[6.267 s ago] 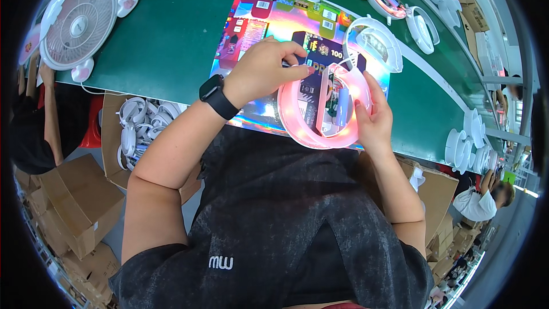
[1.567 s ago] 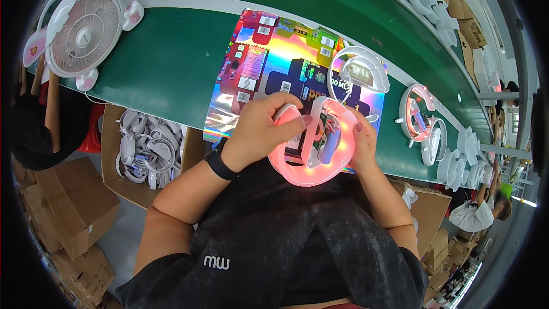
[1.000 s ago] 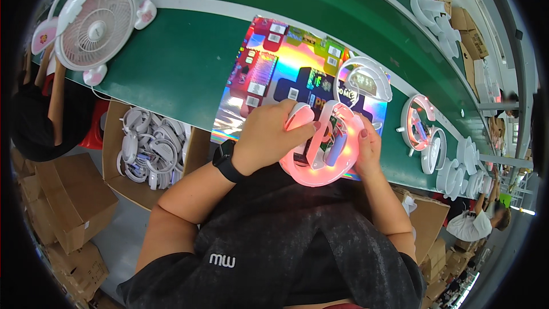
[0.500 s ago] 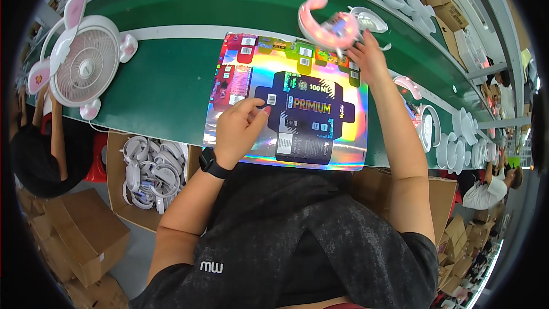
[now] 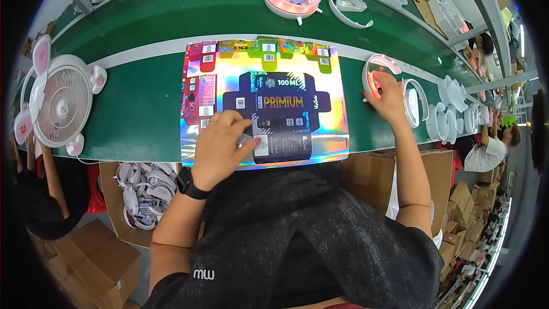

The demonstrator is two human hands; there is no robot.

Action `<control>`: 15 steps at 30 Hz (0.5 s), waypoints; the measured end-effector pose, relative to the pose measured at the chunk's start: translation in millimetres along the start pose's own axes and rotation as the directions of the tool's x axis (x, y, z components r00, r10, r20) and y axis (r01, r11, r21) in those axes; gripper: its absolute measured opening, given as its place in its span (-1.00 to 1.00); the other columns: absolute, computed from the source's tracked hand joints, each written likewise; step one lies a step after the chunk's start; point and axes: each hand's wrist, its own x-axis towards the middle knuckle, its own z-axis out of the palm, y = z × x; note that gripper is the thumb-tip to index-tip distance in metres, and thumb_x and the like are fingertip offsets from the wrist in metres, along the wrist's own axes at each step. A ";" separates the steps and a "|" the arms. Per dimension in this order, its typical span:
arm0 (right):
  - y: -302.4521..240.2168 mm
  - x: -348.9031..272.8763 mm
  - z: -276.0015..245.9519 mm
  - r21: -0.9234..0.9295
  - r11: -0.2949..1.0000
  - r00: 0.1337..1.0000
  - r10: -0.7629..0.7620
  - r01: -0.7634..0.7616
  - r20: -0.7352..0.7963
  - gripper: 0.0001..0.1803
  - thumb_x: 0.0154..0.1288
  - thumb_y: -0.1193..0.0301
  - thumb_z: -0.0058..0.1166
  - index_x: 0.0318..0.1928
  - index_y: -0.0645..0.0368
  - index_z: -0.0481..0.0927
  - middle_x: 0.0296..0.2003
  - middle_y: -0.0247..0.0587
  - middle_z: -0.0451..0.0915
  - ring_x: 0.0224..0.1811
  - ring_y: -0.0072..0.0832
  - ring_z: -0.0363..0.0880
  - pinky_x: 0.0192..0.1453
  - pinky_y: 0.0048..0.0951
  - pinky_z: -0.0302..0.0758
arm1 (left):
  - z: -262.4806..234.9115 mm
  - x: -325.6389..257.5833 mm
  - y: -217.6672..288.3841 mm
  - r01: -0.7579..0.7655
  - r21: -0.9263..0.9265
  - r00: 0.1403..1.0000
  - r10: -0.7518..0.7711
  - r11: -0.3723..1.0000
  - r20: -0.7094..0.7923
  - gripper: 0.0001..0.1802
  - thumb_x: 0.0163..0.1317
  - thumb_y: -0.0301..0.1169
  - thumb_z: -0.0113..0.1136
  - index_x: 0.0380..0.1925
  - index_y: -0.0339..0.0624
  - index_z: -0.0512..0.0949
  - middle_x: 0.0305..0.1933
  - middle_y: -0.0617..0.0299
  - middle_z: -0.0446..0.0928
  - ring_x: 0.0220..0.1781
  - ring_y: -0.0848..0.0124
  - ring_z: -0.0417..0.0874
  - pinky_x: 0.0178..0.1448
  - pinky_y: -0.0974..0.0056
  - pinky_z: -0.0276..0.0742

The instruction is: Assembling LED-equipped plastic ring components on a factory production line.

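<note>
A shiny holographic printed sheet (image 5: 337,131) with flat box patterns lies before me on the green bench. My left hand (image 5: 220,143) is over its lower left, fingers bent and apart, near a dark box pattern. To the right of the sheet, my right hand (image 5: 384,96) has its fingers around the lower part of a C-shaped white housing (image 5: 377,63) glowing pink-red. Beyond the sheet, on the green belt, rests another lit C-shaped housing (image 5: 291,4) with its inside parts exposed. A white curved cover (image 5: 347,1) lies beside it, seemingly joined by a wire.
A white fan with pink ears (image 5: 63,100) stands at the left, near another person's arm (image 5: 54,180). White curved shells (image 5: 446,120) line the bench at right. Below the bench, a carton (image 5: 117,217) holds several white housings. More cartons (image 5: 94,257) stand on the floor.
My right hand has left the lit housing on the far belt and come back to another one at right. My left hand has moved down over the sheet. The view has shifted.
</note>
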 end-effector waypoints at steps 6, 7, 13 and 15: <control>-11.2 -11.2 -12.3 0.273 0.901 0.919 -0.254 0.338 -0.301 -0.43 -0.08 0.26 0.39 0.03 0.08 0.59 0.01 -0.18 0.59 0.08 -0.18 0.53 0.40 0.17 0.11 | 30.0 -4.7 18.7 -0.207 0.280 0.975 0.174 0.937 0.138 -0.32 0.13 0.04 0.28 0.21 -0.04 0.49 0.42 0.07 0.26 0.54 0.02 0.06 0.41 -0.46 -0.15; -25.1 -16.6 -19.7 0.279 0.876 0.895 -0.295 0.392 -0.334 -0.44 -0.09 0.26 0.39 0.02 0.05 0.59 0.00 -0.19 0.60 0.07 -0.18 0.54 0.40 0.15 0.11 | 33.7 -2.4 20.6 -0.207 0.275 0.975 0.174 0.939 0.139 -0.32 0.13 0.04 0.28 0.21 -0.04 0.49 0.42 0.07 0.26 0.54 0.02 0.06 0.41 -0.46 -0.15; -139.5 -67.7 -32.6 0.324 0.686 0.753 -0.636 0.651 -0.167 -0.22 -0.07 0.20 0.45 0.25 -0.07 0.49 0.27 -0.18 0.41 0.38 -0.15 0.30 0.49 0.25 -0.11 | 51.3 7.8 6.2 -0.010 -0.296 0.995 -0.019 0.955 -0.098 -0.31 0.25 0.00 0.18 0.28 -0.17 0.39 0.44 -0.04 0.23 0.55 0.07 0.07 0.51 -0.28 -0.23; -145.1 -70.6 -46.0 0.306 0.704 0.762 -0.631 0.641 -0.142 -0.24 -0.05 0.20 0.43 0.24 -0.04 0.49 0.27 -0.12 0.40 0.39 -0.13 0.28 0.47 0.26 -0.08 | 49.8 7.0 5.5 0.016 -0.409 0.986 -0.082 0.912 -0.145 -0.31 0.25 -0.04 0.21 0.32 -0.11 0.37 0.47 -0.16 0.16 0.55 -0.03 0.06 0.53 -0.21 -0.23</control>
